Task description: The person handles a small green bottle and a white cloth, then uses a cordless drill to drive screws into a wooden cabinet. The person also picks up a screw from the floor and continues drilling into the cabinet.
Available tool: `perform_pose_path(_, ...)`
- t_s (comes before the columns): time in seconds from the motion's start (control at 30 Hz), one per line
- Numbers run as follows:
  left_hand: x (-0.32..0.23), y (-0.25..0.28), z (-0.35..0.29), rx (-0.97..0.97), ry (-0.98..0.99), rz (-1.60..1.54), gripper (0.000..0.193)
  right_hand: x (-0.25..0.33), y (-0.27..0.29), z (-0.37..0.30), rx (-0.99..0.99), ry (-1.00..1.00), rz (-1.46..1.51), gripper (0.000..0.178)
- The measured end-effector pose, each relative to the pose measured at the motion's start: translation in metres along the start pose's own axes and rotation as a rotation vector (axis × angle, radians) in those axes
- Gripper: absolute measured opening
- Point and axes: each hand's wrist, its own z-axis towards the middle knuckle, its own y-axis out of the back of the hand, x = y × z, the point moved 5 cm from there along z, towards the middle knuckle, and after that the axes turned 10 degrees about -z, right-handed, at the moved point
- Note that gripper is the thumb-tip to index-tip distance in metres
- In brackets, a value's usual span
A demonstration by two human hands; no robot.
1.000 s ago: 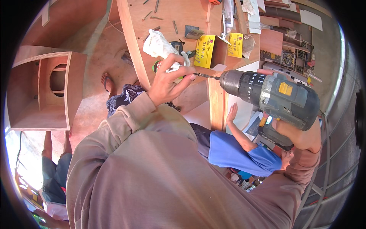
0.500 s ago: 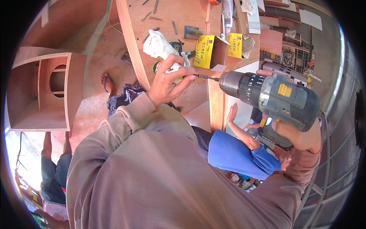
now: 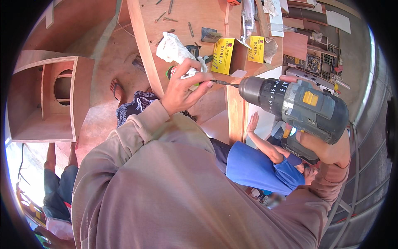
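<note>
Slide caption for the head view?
Right hand holds a cordless drill; left hand pinches the end of its bit.

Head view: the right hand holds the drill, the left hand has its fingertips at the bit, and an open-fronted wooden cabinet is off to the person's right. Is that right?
Not quite: the open-fronted wooden cabinet is off to the person's left, as the head view shows. The right hand does hold the drill, and the left hand has its fingertips at the bit.

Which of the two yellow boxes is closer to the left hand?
The left, bigger-looking yellow box. The right yellow box looks smaller and sits farther from the left hand.
</note>
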Motion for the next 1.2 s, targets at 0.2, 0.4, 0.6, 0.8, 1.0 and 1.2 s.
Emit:
perform_pose_path(0.2,0.001,0.002,0.002,-0.002,0.012,-0.010,0.019,-0.002,-0.001,0.000,-0.030,-0.129,0.061,0.045)
perform_pose_path(0.4,0.002,0.004,0.003,-0.007,0.031,-0.042,0.021,-0.006,-0.002,-0.001,-0.059,-0.140,0.084,0.049)
perform_pose_path(0.6,0.002,0.004,0.003,-0.014,0.056,-0.045,0.021,-0.002,0.002,-0.001,-0.039,-0.005,-0.069,0.052)
perform_pose_path(0.8,0.004,0.003,0.001,-0.024,0.043,-0.019,0.019,-0.007,-0.001,-0.007,-0.052,-0.137,-0.007,0.047)
perform_pose_path(1.0,0.004,0.003,0.001,-0.022,0.039,-0.023,0.018,0.000,0.004,-0.001,-0.056,-0.029,-0.056,0.047)
perform_pose_path(1.2,0.004,0.002,0.002,-0.032,0.040,-0.030,0.018,0.000,0.004,0.000,-0.056,-0.057,-0.056,0.050)
